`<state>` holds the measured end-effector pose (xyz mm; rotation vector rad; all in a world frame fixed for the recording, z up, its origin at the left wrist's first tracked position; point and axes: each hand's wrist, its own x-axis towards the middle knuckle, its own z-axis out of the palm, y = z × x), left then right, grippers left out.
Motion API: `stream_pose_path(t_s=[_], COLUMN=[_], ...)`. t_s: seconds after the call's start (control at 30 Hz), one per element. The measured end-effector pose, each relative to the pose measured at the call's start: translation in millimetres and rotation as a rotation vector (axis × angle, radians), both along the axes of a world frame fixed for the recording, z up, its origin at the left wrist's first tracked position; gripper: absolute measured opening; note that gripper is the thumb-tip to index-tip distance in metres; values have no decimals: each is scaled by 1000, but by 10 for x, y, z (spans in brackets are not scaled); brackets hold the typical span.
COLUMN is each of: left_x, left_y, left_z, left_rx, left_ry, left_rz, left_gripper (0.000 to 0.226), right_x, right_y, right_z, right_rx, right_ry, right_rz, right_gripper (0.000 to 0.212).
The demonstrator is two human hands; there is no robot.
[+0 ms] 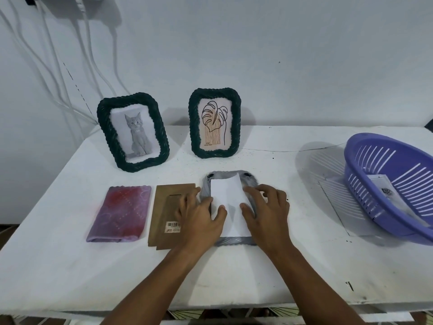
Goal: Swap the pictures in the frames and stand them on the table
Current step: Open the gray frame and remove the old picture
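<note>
Grey frame (pixel 230 241), face-down, table (pixel 281 266) centre; white picture (pixel 228 202) on its back. Left hand (pixel 201 216) and right hand (pixel 266 207): fingers spread flat, pressing picture's edges. Brown backing board (pixel 164 207) just left.

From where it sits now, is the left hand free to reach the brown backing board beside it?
Probably yes. The left hand rests on the white picture, its wrist already over the brown backing board, and nothing lies on the board's bare part.
</note>
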<state>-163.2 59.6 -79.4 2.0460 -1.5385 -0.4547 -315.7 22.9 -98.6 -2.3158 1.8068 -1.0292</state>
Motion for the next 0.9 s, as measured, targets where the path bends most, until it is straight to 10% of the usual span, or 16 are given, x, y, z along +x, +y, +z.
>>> stream_pose_path(t_s=[0.33, 0.6, 0.9], left_x=[168, 269, 21], left_y=[-20, -95, -255], left_z=[144, 510, 729], left_rx=[-137, -56, -45], left_ry=[61, 898, 1125], left_rz=[-61, -251, -220], left_gripper=[41, 40, 36], right_x=[82, 14, -392], right_y=[17, -14, -114], right_z=[208, 613, 900], right_rx=[52, 443, 472], right_ry=[-229, -788, -814], right_rz=[148, 176, 234], right_gripper=[30, 23, 21])
